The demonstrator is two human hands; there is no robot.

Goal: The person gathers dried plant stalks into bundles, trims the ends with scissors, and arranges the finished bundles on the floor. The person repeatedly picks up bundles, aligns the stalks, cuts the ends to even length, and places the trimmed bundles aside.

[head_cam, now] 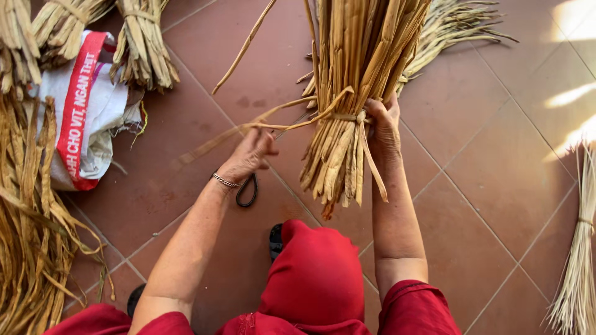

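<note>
A thick bundle of dried tan reed stalks [357, 68] stands tilted over the tiled floor, its cut ends pointing down toward me. My right hand [383, 127] grips the bundle where a reed strip is wound around it. My left hand [251, 154] pinches the loose end of that tying strip [292, 121] and holds it taut out to the left. A chain bracelet sits on my left wrist. Black scissors [247, 192] lie on the floor, partly hidden under my left hand.
Tied reed bundles [144, 46] lie at the top left on a white and red woven sack [87, 105]. Loose reeds [28, 229] pile along the left edge. Finer straw sheaves lie at the top right [453, 28] and right edge [580, 260]. My red-clad knee [316, 279] is below.
</note>
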